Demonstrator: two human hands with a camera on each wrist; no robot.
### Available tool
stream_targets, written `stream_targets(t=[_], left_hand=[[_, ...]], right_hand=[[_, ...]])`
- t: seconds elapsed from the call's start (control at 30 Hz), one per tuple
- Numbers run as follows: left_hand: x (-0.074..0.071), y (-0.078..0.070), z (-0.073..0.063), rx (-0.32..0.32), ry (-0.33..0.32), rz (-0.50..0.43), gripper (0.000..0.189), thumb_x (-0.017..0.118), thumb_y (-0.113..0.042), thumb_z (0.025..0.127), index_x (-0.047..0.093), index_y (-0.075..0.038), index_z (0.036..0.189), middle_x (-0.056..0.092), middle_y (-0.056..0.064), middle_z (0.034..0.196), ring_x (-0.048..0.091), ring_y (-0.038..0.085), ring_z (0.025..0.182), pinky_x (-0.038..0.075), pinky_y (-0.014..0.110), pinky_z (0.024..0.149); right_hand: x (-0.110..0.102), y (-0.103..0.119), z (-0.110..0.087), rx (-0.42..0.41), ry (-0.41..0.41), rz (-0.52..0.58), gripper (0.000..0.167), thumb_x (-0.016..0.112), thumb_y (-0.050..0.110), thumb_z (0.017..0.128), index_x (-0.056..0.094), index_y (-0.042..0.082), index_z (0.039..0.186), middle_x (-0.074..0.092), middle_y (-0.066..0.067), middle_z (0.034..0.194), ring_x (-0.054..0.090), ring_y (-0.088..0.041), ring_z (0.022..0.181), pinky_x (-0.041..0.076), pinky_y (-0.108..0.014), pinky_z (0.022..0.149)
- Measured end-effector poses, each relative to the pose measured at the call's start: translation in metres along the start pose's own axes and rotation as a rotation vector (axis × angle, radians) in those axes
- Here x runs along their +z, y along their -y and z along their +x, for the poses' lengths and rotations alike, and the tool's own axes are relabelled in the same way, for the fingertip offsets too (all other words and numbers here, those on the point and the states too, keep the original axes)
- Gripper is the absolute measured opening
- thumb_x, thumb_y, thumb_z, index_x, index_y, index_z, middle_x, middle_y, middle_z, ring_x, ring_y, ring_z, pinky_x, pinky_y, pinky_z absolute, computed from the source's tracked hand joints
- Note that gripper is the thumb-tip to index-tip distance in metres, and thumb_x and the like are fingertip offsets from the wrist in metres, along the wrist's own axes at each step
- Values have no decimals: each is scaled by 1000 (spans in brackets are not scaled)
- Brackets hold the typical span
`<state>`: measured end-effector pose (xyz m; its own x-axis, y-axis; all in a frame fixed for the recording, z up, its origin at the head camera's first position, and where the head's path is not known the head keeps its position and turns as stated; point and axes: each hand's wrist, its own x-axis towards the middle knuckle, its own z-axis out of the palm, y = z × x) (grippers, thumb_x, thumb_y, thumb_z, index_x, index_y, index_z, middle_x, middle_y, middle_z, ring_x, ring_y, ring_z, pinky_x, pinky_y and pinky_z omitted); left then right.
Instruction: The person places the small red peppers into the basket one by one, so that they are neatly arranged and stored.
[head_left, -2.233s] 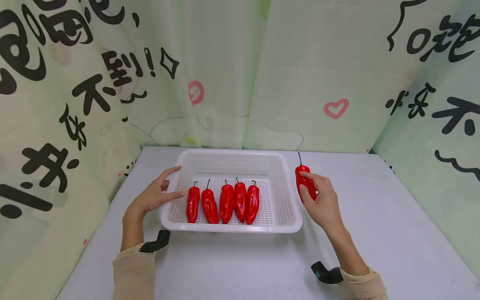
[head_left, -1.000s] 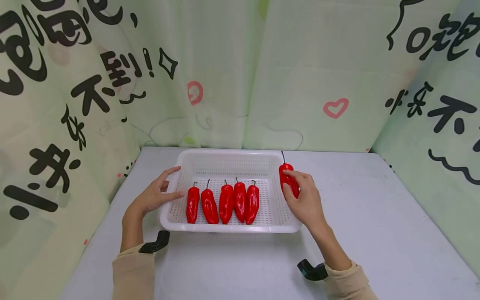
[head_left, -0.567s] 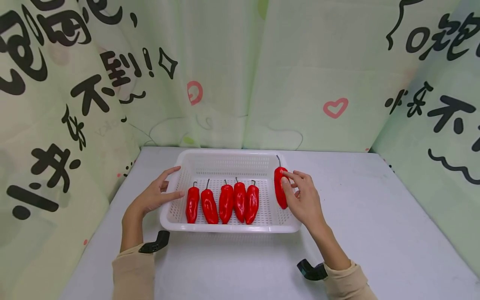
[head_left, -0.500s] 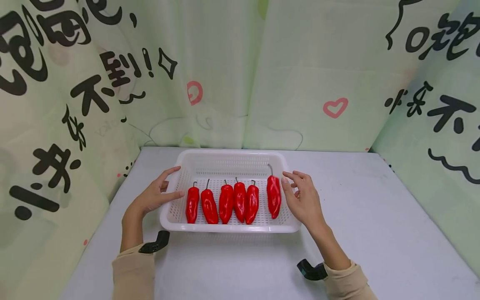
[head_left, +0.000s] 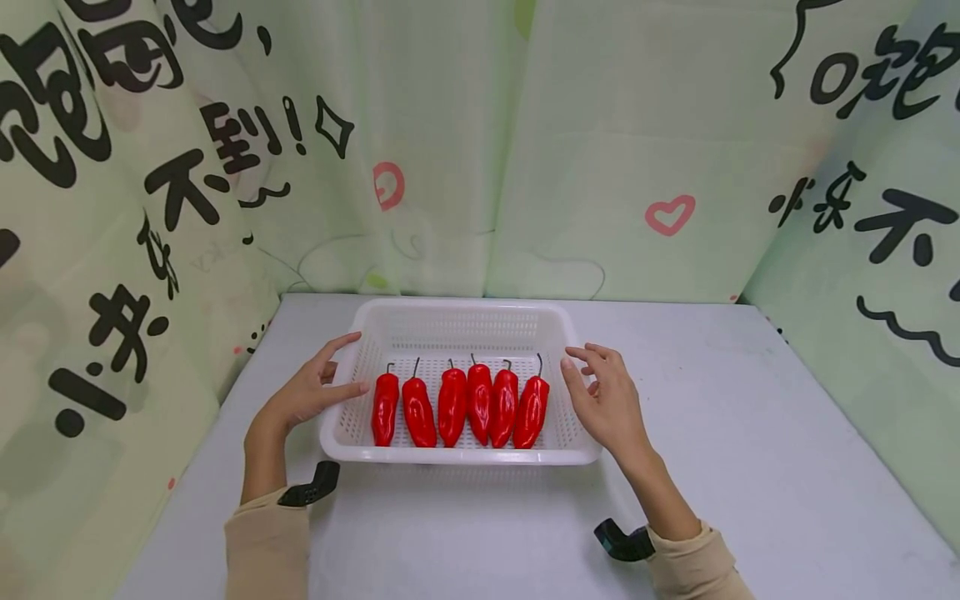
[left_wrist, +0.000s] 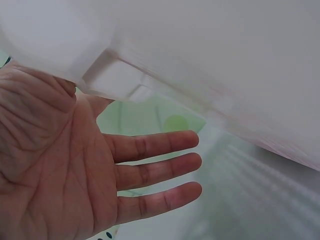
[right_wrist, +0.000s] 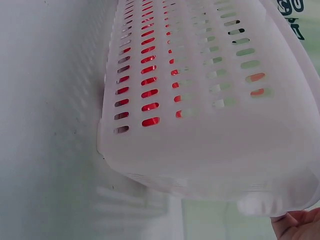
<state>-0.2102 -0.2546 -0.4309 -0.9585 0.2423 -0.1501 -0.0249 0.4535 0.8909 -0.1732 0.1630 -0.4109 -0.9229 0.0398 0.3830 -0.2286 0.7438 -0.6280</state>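
Observation:
A white perforated plastic basket [head_left: 457, 312] holds several glossy red peppers [head_left: 452, 408] with dark stems, lying side by side against its near side. The rightmost red pepper [head_left: 532, 412] leans slightly. My left hand [head_left: 303, 392] is at the basket's left rim, thumb on the edge and index finger spread toward the back corner. In the left wrist view, three of its fingers [left_wrist: 160, 167] extend straight outside the basket wall. My right hand [head_left: 607, 400] is beside the right rim, fingertips at the edge, holding no pepper. The right wrist view shows red through the basket's slots [right_wrist: 150, 107].
The basket is over a white table [head_left: 465, 533]. Pale green curtains [head_left: 585, 167] with black lettering and pink hearts enclose the back and both sides. Black wrist devices [head_left: 310, 486] sit at the beige sleeves [head_left: 267, 550].
My right hand brought a pepper left over the basket's right rim and let it go. That pepper dropped in and came to lie at the right of the row. The left hand stayed put.

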Motion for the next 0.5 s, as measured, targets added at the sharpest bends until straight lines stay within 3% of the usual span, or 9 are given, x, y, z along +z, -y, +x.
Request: stream_targets(t=[0.5], left_hand=[[0, -1, -1, 1, -6, 16, 90, 75, -31, 92, 21, -30, 163, 48, 30, 145, 60, 43, 119, 62, 48, 83]], right_hand=[[-1, -4, -2, -23, -25, 38, 36, 64, 23, 100, 67, 2, 130, 55, -24, 140, 65, -37, 104, 60, -51, 78]])
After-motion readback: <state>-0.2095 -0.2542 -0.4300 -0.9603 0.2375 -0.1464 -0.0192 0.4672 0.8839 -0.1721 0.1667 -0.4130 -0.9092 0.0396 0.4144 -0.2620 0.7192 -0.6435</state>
